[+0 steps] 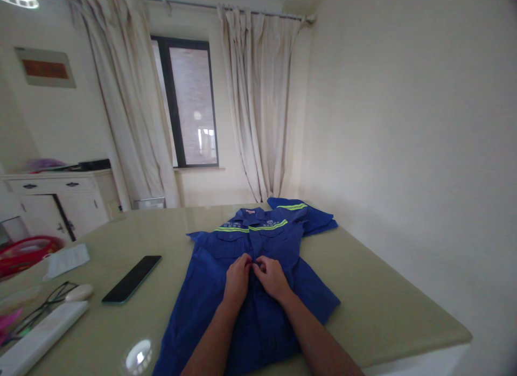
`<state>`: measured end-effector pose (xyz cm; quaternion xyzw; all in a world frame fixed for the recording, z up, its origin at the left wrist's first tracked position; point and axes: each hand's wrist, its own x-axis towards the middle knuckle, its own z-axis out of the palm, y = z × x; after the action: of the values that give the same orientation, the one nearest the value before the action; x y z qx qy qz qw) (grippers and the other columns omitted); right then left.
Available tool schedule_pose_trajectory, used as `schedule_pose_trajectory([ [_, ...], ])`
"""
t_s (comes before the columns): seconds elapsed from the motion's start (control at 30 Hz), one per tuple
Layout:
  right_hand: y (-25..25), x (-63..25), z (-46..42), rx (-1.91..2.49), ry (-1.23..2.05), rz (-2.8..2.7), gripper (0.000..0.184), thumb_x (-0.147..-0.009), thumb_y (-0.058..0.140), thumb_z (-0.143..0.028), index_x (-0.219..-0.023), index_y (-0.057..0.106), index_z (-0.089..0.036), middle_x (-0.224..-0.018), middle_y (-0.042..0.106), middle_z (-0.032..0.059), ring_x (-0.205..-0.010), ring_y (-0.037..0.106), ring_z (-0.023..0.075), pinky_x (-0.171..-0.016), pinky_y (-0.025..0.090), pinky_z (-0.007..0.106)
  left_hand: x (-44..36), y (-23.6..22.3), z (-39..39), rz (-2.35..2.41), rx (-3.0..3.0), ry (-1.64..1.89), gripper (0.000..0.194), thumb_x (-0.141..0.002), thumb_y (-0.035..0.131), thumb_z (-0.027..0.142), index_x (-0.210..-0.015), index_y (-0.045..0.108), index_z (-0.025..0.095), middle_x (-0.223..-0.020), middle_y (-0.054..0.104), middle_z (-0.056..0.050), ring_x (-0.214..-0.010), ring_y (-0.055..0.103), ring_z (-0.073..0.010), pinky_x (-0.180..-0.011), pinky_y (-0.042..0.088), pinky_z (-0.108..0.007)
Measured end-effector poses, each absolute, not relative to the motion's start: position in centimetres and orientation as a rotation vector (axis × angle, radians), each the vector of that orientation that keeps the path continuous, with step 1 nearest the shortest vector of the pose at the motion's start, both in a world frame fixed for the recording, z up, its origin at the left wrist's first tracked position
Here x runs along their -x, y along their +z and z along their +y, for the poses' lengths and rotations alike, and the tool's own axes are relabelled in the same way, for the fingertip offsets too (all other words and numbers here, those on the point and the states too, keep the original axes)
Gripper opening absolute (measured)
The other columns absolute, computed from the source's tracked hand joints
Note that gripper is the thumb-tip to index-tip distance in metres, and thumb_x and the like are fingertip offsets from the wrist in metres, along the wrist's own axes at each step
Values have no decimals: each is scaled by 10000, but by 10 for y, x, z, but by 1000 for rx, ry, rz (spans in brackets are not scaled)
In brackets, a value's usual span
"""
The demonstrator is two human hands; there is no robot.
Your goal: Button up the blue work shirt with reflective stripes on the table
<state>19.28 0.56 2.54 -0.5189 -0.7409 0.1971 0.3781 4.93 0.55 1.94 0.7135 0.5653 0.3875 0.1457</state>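
A blue short-sleeved work shirt [210,279] with yellow-green reflective stripes lies front side up, its collar toward the window. Both of my hands meet at the front placket, a little below the chest pockets. My left hand [238,276] pinches the placket edge between thumb and fingers. Close beside it, my right hand [271,276] is closed on the shirt's other front edge, fingertips nearly touching the left ones. Whatever button sits between the fingertips is hidden. A second blue garment [319,220] with a similar stripe lies folded behind the shirt's upper right.
On the pale green tabletop [388,300], a black phone [132,279] lies left of the shirt. Further left are a face mask [68,260], eyeglasses [50,300], a white mouse [79,292] and a long white case [44,333]. A wall [424,150] borders the right side.
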Motion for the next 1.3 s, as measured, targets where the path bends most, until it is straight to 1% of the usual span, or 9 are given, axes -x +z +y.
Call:
schedule_pose_trajectory([
  [0.1, 20, -193, 10, 1246, 830, -1749, 409, -992, 293, -400, -1054, 637, -187, -508, 601, -40, -392, 542, 140, -444, 364, 215, -49, 21, 5, 1520, -2044, 1178, 207, -914, 454, 100, -889, 609, 234, -881, 708, 4, -852, 659, -159, -771, 437, -247],
  [0.2, 15, -193, 14, 1246, 954, -1692, 339, -961, 345, -397, -1079, 584, -187, -490, 569, -71, -334, 489, 133, -381, 314, 203, -50, 21, 4, 1499, -2051, 1207, 218, -910, 450, 90, -891, 615, 230, -850, 707, 3, -825, 665, -156, -747, 438, -243],
  [0.27, 15, -194, 14, 1253, 891, -1725, 254, -934, 422, -369, -1027, 587, -200, -526, 593, -65, -370, 515, 128, -413, 345, 202, -51, 20, 3, 1542, -2036, 1213, 217, -903, 464, 74, -899, 620, 224, -847, 711, 1, -819, 670, -154, -740, 433, -242],
  [0.37, 18, -194, 11, 1323, 654, -1805, 161, -918, 481, -287, -944, 624, -218, -588, 640, -41, -516, 609, 134, -548, 410, 207, -52, 18, 3, 1601, -2026, 1200, 201, -898, 497, 67, -906, 630, 218, -860, 724, -5, -829, 677, -157, -744, 428, -244],
  [0.43, 21, -194, 8, 1407, 489, -1836, 135, -906, 518, -247, -910, 651, -224, -634, 669, -26, -613, 644, 141, -615, 409, 212, -52, 18, 3, 1615, -2026, 1198, 195, -896, 509, 66, -908, 632, 217, -865, 726, -7, -833, 679, -158, -744, 427, -243],
  [0.53, 25, -193, 5, 1478, 372, -1853, 113, -892, 559, -226, -899, 672, -225, -692, 695, -12, -667, 655, 149, -628, 384, 216, -52, 18, 3, 1596, -2030, 1213, 201, -894, 503, 65, -899, 629, 222, -851, 720, 2, -821, 676, -152, -732, 423, -238],
  [0.8, 26, -195, 5, 1373, 435, -1807, 182, -927, 529, -284, -896, 695, -218, -733, 708, 3, -685, 659, 157, -634, 408, 221, -53, 21, 1, 1629, -2015, 1198, 198, -890, 496, 67, -908, 611, 227, -869, 714, 3, -831, 671, -156, -728, 420, -239],
  [1.13, 18, -196, 14, 1353, 527, -1740, 105, -845, 592, -266, -850, 677, -204, -691, 692, -4, -631, 636, 155, -607, 431, 226, -50, 17, 7, 1508, -2006, 1236, 233, -861, 469, 68, -896, 628, 234, -862, 715, 5, -835, 676, -160, -764, 459, -247],
  [1.3, 17, -198, 17, 1321, 592, -1698, 127, -834, 613, -301, -864, 679, -196, -678, 679, -4, -616, 615, 156, -588, 423, 227, -49, 17, 7, 1428, -1981, 1294, 213, -916, 454, 194, -909, 664, 231, -865, 738, -14, -815, 689, -173, -752, 480, -259],
])
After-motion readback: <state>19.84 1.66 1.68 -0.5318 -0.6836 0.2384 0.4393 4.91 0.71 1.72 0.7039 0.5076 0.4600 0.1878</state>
